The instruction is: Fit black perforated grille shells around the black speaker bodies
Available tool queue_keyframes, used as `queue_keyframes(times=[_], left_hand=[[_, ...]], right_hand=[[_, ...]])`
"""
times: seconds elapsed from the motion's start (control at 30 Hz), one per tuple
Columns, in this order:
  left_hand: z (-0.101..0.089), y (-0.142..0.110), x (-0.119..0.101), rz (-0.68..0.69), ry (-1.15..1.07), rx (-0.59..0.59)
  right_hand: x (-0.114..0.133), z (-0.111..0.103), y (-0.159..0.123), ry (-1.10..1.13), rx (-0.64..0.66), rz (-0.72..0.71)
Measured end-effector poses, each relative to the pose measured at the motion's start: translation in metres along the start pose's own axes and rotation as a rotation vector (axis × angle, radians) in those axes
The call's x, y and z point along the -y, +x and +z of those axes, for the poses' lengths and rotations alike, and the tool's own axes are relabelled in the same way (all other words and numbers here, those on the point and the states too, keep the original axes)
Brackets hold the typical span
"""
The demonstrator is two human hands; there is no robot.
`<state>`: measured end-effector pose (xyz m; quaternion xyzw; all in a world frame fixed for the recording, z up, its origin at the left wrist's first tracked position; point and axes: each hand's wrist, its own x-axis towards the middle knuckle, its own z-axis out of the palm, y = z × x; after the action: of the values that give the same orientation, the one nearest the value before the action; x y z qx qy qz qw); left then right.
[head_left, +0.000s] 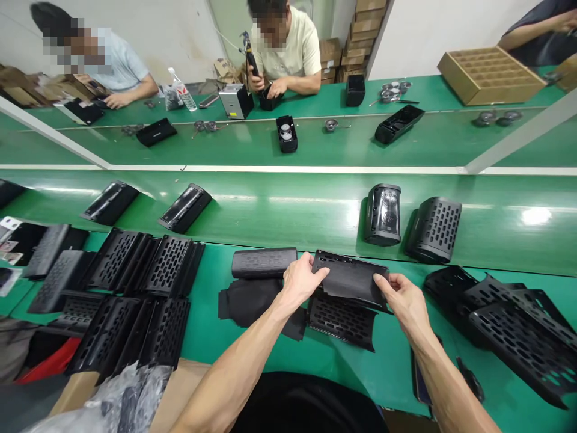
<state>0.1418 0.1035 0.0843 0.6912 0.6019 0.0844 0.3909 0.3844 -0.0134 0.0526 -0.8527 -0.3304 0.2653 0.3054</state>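
Between both hands, a black curved panel (351,278) is held up above the table, its smooth dark face toward me. My left hand (301,279) pinches its left end with thumb and fingers. At the right end, my right hand (406,302) grips the same panel, thumb on the near face. Just below it lies a black slotted grille (345,322), partly covered by the panel. Thin black sheets (252,300) are stacked beside my left wrist, and a dark grey slotted cover (264,263) rests behind them.
Slotted grilles (169,264) are piled at left, more grilles (518,325) at right. A green conveyor belt (288,210) beyond carries black speaker housings (383,214). A white rail (288,169) runs across. Two people (297,48) sit opposite; another person's arm shows at upper right.
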Motion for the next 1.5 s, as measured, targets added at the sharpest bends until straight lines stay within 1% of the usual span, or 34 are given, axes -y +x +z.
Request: queue_keyframes(times=[0.13, 0.23, 0.33, 0.47, 0.63, 0.83, 1.07, 1.27, 1.4, 1.5], left_hand=[[-0.022, -0.007, 0.002, 0.042, -0.222, 0.024], [-0.034, -0.014, 0.006, 0.050, -0.351, 0.049], [-0.041, -0.023, 0.010, 0.058, -0.441, 0.052], [-0.046, -0.034, 0.014, 0.065, -0.528, 0.071], [-0.050, -0.044, 0.018, 0.086, -0.614, 0.101], [-0.049, -0.052, 0.023, 0.082, -0.673, 0.081], [-0.052, -0.055, 0.026, 0.097, -0.695, 0.109], [-0.049, -0.057, 0.027, 0.088, -0.710, 0.090], [-0.049, -0.057, 0.028, 0.086, -0.718, 0.093], [-0.048, -0.056, 0.029, 0.090, -0.728, 0.101]], right_hand=[[0.020, -0.013, -0.016, 0.227, 0.115, 0.063], [0.032, -0.022, -0.028, 0.370, 0.206, 0.104], [0.039, -0.027, -0.038, 0.473, 0.277, 0.132], [0.039, -0.029, -0.046, 0.567, 0.297, 0.145], [0.040, -0.031, -0.055, 0.599, 0.321, 0.141], [0.044, -0.031, -0.064, 0.581, 0.294, 0.135], [0.041, -0.031, -0.068, 0.620, 0.274, 0.086], [0.041, -0.032, -0.070, 0.660, 0.319, 0.094], [0.040, -0.031, -0.070, 0.650, 0.317, 0.101], [0.035, -0.030, -0.068, 0.650, 0.320, 0.098]])
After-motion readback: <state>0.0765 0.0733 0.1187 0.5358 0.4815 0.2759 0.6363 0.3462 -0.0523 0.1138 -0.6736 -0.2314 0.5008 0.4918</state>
